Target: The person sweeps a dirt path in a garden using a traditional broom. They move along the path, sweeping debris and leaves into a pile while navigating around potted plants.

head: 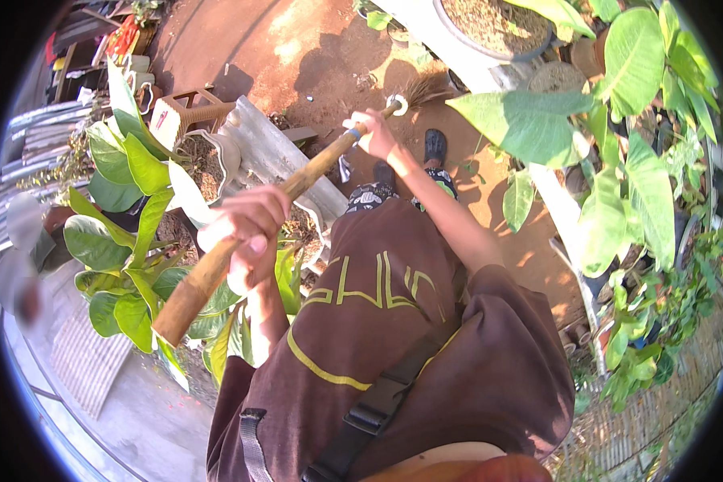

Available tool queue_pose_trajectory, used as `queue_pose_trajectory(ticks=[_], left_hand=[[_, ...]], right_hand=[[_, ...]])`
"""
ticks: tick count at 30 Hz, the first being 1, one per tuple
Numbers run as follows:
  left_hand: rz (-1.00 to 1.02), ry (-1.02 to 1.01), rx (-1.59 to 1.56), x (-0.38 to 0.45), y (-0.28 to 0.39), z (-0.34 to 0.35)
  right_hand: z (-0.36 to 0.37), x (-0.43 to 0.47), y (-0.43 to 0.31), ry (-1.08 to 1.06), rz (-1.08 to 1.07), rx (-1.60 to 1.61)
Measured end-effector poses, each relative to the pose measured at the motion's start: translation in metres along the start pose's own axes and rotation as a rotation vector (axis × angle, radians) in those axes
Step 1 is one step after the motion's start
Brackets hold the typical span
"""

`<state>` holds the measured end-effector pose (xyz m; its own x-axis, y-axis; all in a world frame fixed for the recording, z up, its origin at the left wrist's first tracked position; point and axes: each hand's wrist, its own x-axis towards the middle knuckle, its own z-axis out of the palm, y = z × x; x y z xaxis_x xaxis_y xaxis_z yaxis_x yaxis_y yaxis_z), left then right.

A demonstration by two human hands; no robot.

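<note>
A long wooden broom handle (319,170) runs slantwise across the view in front of my body. My left hand (244,232) is closed around its upper part, near the thick butt end. Further down, my right hand (372,134) grips the same handle beside a blue band. Past that hand, a white ring (399,105) binds the handle to a head of brown bristles (429,90). The bristles are over the reddish dirt ground (277,54), close to my dark clog (435,146); whether they touch it, I cannot tell.
Broad-leaved plants (134,162) crowd the left, beside curved pots and a corrugated sheet (277,147). A brown plastic stool (190,114) stands beyond them. On the right, a pale ledge (557,211) runs past large leaves (524,123) and a wide round planter (497,27).
</note>
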<state>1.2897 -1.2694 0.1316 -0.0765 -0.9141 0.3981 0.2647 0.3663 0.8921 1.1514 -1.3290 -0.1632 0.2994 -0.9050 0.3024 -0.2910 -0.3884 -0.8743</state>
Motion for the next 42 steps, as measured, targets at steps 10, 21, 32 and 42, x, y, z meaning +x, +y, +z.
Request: queue_pose_trajectory(ticks=[10,21,32,42], left_hand=[[0.061,0.455,0.273,-0.03,0.042,0.041],[0.115,0.697,0.272,-0.052,0.018,0.061],[0.283,0.849,0.311,-0.13,0.069,0.042],[0.361,0.903,0.436,-0.09,0.022,0.017]], right_hand=[[0.028,-0.011,-0.03,-0.497,-0.071,0.219],[0.01,0.025,0.006,-0.604,-0.293,0.081],[0.079,-0.031,-0.051,-0.811,-0.379,0.226],[0.129,0.094,-0.028,-0.925,-0.462,0.3]])
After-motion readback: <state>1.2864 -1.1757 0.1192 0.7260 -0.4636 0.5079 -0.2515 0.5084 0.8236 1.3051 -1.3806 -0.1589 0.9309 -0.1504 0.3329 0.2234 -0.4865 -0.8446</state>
